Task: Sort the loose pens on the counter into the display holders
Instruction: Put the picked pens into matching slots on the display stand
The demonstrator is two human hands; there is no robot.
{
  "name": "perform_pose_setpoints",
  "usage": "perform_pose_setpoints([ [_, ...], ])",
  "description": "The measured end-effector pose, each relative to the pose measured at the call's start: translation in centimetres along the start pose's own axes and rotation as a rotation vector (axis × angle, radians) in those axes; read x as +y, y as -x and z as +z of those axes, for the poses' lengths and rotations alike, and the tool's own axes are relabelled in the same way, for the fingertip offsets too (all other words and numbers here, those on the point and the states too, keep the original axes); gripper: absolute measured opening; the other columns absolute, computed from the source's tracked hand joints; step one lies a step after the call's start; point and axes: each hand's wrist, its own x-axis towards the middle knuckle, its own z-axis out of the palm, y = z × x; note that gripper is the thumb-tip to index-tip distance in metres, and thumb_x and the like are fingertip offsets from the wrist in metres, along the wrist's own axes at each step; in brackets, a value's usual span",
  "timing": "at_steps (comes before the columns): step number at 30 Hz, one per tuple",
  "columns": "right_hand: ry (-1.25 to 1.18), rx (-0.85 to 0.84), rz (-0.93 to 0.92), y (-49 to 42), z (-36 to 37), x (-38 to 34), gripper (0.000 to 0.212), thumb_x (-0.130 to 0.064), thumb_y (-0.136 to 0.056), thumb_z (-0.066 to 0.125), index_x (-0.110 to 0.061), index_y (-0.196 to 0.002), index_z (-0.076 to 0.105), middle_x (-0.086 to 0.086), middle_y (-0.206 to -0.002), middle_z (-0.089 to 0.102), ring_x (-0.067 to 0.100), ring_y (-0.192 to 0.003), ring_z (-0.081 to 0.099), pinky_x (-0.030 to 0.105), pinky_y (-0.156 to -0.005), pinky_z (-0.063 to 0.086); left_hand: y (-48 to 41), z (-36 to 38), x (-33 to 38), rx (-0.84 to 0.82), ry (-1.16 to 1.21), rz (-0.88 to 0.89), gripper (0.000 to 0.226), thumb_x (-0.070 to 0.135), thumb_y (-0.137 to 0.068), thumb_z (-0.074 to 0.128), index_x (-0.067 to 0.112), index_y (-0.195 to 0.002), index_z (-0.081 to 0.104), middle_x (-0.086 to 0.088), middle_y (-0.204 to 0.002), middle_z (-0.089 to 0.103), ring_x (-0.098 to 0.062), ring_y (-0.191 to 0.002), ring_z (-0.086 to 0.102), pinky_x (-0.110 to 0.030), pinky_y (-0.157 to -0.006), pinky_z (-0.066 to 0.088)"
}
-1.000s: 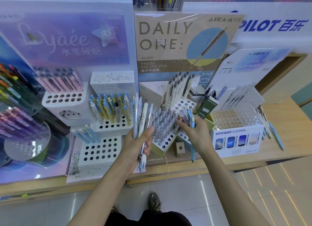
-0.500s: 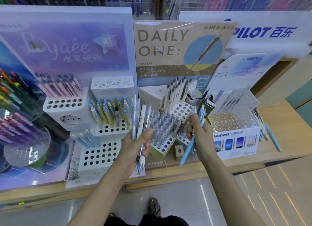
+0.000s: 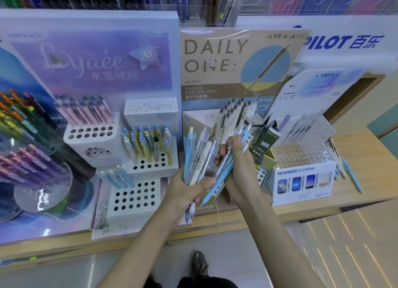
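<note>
Head view shows the counter (image 3: 355, 145), with loose pens (image 3: 346, 169) lying at its right end beside the clear holder (image 3: 301, 156). At front left, the white holder (image 3: 133, 199) shows rows of holes. The bundle (image 3: 198, 156) stands upright in front of the middle display. For this step I would draw one pen straight along the bundle, loosen the other grip only a little so nothing slips, and then match the colour to a holder. The left hand (image 3: 185, 193) grips the bundle low, with its fingers curled tight around it. The right hand (image 3: 239, 171) touches the bundle and its fingers are closed on a blue pen (image 3: 217, 180). It perhaps holds a clear one also, but the blur hides this.
</note>
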Motion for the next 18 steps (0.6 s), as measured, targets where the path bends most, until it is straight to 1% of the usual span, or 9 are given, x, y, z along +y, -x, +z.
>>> perform_pose_setpoints([
  [2, -0.031, 0.021, 0.039, 0.2, 1.0, 0.5, 0.031, -0.043, -0.09, 0.052, -0.012, -0.087, 0.055, 0.007, -0.081, 0.056, 0.023, -0.075, 0.052, 0.042, -0.08, 0.049, 0.2, -0.6, 0.2, 0.022, 0.003, 0.001, 0.038, 0.024, -0.062, 0.085, 0.012, -0.089, 0.061, 0.006, -0.053, 0.056, -0.007, -0.04, 0.041, -0.019, -0.041, 0.038],
  [4, -0.088, 0.058, 0.104, 0.4, 1.9, 1.2, 0.046, -0.045, -0.083, 0.057, -0.008, -0.108, 0.056, 0.016, -0.104, 0.059, 0.029, -0.098, 0.058, 0.052, -0.101, 0.045, 0.3, -1.4, 0.5, 0.047, 0.006, 0.008, 0.042, 0.026, -0.06, 0.088, 0.014, -0.09, 0.062, 0.008, -0.051, 0.056, -0.006, -0.04, 0.043, -0.018, -0.041, 0.039],
  [5, -0.109, 0.069, 0.124, 0.5, 2.3, 1.6, 0.051, -0.046, -0.081, 0.058, -0.007, -0.114, 0.056, 0.017, -0.11, 0.061, 0.029, -0.105, 0.058, 0.054, -0.104, 0.041, 0.4, -1.9, 0.7, 0.06, 0.002, 0.009, 0.043, 0.029, -0.057, 0.085, 0.013, -0.09, 0.062, 0.008, -0.051, 0.056, -0.006, -0.039, 0.043, -0.017, -0.041, 0.039],
  [6, -0.126, 0.071, 0.126, 0.6, 2.7, 1.9, 0.049, -0.046, -0.081, 0.057, -0.008, -0.113, 0.057, 0.017, -0.111, 0.062, 0.029, -0.108, 0.059, 0.055, -0.106, 0.039, 0.5, -2.4, 0.9, 0.069, -0.005, 0.009, 0.045, 0.031, -0.055, 0.083, 0.013, -0.09, 0.063, 0.008, -0.051, 0.056, -0.006, -0.039, 0.044, -0.017, -0.042, 0.039],
  [8, -0.133, 0.069, 0.129, 0.8, 3.5, 2.6, 0.045, -0.045, -0.086, 0.054, -0.009, -0.114, 0.059, 0.022, -0.122, 0.061, 0.033, -0.116, 0.058, 0.054, -0.106, 0.04, 0.6, -3.2, 1.2, 0.074, -0.031, 0.002, 0.041, 0.029, -0.057, 0.083, 0.013, -0.09, 0.063, 0.01, -0.052, 0.059, -0.003, -0.041, 0.048, -0.016, -0.042, 0.04],
  [10, -0.109, 0.07, 0.153, 1.0, 4.3, 3.2, 0.051, -0.047, -0.086, 0.053, -0.008, -0.118, 0.059, 0.024, -0.129, 0.056, 0.035, -0.116, 0.058, 0.051, -0.098, 0.048, 0.7, -4.0, 1.2, 0.089, -0.055, -0.001, 0.03, 0.017, -0.067, 0.083, 0.016, -0.089, 0.063, 0.011, -0.054, 0.062, -0.002, -0.042, 0.05, -0.016, -0.042, 0.041],
  [12, -0.081, 0.056, 0.17, 1.0, 5.1, 3.8, 0.052, -0.049, -0.081, 0.055, -0.008, -0.113, 0.062, 0.026, -0.127, 0.057, 0.038, -0.114, 0.059, 0.052, -0.094, 0.05, 0.8, -4.9, 1.2, 0.127, -0.049, 0.007, 0.023, 0.009, -0.073, 0.08, 0.016, -0.087, 0.063, 0.01, -0.054, 0.061, -0.003, -0.041, 0.049, -0.016, -0.042, 0.041],
  [15, 0.054, 0.044, 0.149, 1.2, 6.3, 4.7, 0.046, -0.052, -0.08, 0.054, -0.014, -0.102, 0.07, 0.032, -0.127, 0.052, 0.045, -0.119, 0.051, 0.057, -0.097, 0.046, 1.1, -6.3, 1.1, 0.178, -0.054, 0.023, 0.022, 0.006, -0.075, 0.078, 0.015, -0.087, 0.062, 0.006, -0.054, 0.059, -0.007, -0.04, 0.044, -0.018, -0.041, 0.039],
  [18, 0.215, 0.028, 0.121, 1.3, 7.5, 5.7, 0.054, -0.056, -0.079, 0.054, -0.012, -0.106, 0.069, 0.025, -0.112, 0.062, 0.04, -0.109, 0.058, 0.054, -0.093, 0.05, 1.4, -8.0, 1.2, 0.217, -0.059, 0.036, 0.025, 0.003, -0.074, 0.078, 0.018, -0.085, 0.062, 0.007, -0.056, 0.063, -0.006, -0.042, 0.047, -0.018, -0.041, 0.038],
])
